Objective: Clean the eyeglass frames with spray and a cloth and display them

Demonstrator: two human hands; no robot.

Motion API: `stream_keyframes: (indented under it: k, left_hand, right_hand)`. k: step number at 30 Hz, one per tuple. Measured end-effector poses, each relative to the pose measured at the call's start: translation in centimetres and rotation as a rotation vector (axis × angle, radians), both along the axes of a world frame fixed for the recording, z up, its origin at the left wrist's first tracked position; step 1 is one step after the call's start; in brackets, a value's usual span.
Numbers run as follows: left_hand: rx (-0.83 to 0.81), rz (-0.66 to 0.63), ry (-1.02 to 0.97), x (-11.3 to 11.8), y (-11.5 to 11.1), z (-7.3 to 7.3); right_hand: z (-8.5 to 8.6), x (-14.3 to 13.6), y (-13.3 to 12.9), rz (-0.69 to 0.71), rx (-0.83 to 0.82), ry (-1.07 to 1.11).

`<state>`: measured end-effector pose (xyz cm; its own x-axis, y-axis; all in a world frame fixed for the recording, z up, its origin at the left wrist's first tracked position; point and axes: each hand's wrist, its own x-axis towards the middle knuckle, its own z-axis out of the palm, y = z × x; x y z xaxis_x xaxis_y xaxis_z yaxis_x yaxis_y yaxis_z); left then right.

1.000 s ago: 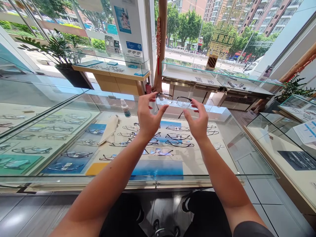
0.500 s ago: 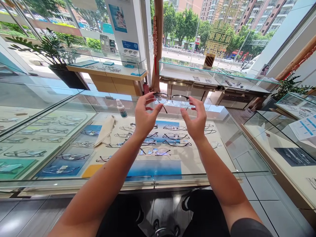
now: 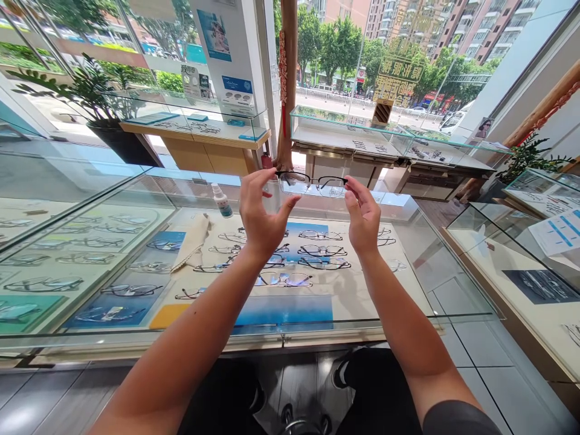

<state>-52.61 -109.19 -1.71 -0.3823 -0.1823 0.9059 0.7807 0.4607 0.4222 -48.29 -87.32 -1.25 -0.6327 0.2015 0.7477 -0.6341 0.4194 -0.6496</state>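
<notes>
A pair of eyeglasses (image 3: 312, 183) with dark upper rims and clear lenses is held up above the glass display case (image 3: 399, 208). My left hand (image 3: 263, 208) grips its left end, fingers curled behind and thumb stretched out below the lens. At the other end, my right hand (image 3: 364, 211) pinches the frame's right corner between fingers and thumb. Beyond my left hand, a small white spray bottle (image 3: 222, 200) stands on the glass top. A beige cleaning cloth (image 3: 193, 244) lies to the left of my left wrist.
Rows of eyeglasses (image 3: 322, 249) lie inside the case under the glass, with a yellow piece (image 3: 170, 316) near its front edge. Further display cases stand by the window (image 3: 348, 136) and at right (image 3: 512, 266). A potted plant (image 3: 113, 115) is at back left.
The eyeglasses have turned slightly, and the temples now show less below the rims. My left hand has shifted a little left, and my right thumb has moved closer to its fingers.
</notes>
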Motion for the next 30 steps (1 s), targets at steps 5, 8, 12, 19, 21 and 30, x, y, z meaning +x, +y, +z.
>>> stream_keyframes:
  k: [5, 8, 12, 19, 21, 30]
  left_hand:
    - [0.006, -0.028, -0.004, 0.0, 0.0, 0.0]
    - [0.017, -0.123, -0.051, -0.4, 0.1, -0.2]
    - [0.036, -0.21, -0.136, -1.0, 0.3, -0.5]
    - [0.069, -0.182, -0.116, -1.2, 0.2, -0.7]
    - [0.056, -0.136, -0.066, -0.9, 0.2, -0.6]
    - [-0.07, 0.094, 0.097, 0.3, 1.0, -0.8]
  right_hand:
    - [-0.1, 0.0, 0.1, 0.054, -0.051, 0.033]
    - [0.1, 0.4, -0.2, 0.018, -0.011, 0.081]
    - [0.4, 1.0, -0.8, -0.032, 0.04, 0.1]
    - [0.7, 1.7, -1.6, 0.014, 0.0, 0.079]
    - [0.7, 1.6, -1.6, 0.069, -0.1, 0.018]
    - [-0.5, -0.3, -0.7, 0.222, -0.516, -0.251]
